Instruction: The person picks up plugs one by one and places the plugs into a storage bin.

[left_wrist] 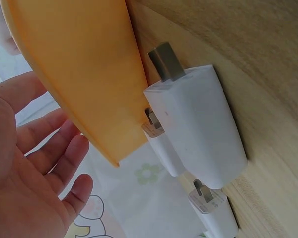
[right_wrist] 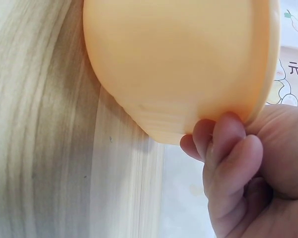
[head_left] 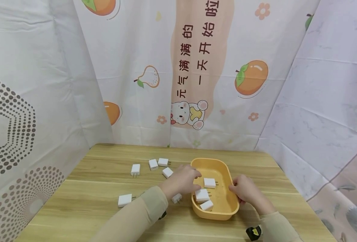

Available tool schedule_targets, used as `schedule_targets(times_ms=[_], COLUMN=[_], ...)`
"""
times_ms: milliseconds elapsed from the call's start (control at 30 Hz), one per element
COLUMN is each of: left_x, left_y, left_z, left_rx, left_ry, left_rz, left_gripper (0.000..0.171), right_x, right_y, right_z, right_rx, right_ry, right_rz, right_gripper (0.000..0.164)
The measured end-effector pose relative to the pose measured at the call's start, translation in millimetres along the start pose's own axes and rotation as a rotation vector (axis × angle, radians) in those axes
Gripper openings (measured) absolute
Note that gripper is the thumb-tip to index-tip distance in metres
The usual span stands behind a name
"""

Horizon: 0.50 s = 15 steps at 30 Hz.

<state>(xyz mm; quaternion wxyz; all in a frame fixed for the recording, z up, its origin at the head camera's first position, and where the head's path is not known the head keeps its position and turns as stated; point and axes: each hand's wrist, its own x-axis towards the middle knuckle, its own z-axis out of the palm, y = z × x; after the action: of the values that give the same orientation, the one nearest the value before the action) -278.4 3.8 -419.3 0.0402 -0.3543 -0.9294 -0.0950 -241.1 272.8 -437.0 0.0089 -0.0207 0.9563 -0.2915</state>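
Note:
A yellow plastic tray (head_left: pixel 225 198) stands on the wooden table with several white plug chargers (head_left: pixel 209 183) inside it. My right hand (head_left: pixel 246 190) pinches the tray's right rim, its thumb over the edge and curled fingers against the outer wall (right_wrist: pixel 179 64). Over the left rim reaches my left hand (head_left: pixel 180 181), fingers spread and loosely bent, holding nothing. In the left wrist view its fingers (left_wrist: pixel 72 153) lie along the rim. Outside the tray on that side, a charger (left_wrist: pixel 198 124) with metal prongs sits close to the wall.
More white chargers lie left of the tray: one near the left forearm (head_left: pixel 125 200), one farther back (head_left: pixel 135 169), and a pair towards the back, including an upright-looking charger (head_left: pixel 153 164). Another charger (head_left: pixel 167 172) is beside the left hand. Printed curtains (head_left: pixel 136 111) enclose the table.

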Motion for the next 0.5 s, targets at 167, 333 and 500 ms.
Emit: schedule_targets(times_ms=[167, 333, 500], left_x=[-1.1, -2.6, -4.6], left_y=[0.4, -1.7, -5.7], left_z=[-0.7, -0.4, -1.9], left_rx=[-0.004, -0.044, -0.065], left_ry=[-0.001, -0.002, 0.005], left_rz=[0.005, -0.021, -0.035], left_gripper=[0.041, 0.041, 0.043], right_x=[-0.5, 1.2, 1.5], right_y=[0.7, 1.5, 1.6], right_z=[1.0, 1.9, 1.7], right_rx=[-0.003, -0.003, -0.006], right_ry=[0.007, 0.011, 0.012], right_rz=[-0.006, 0.002, -0.006], right_gripper=[0.027, 0.027, 0.027])
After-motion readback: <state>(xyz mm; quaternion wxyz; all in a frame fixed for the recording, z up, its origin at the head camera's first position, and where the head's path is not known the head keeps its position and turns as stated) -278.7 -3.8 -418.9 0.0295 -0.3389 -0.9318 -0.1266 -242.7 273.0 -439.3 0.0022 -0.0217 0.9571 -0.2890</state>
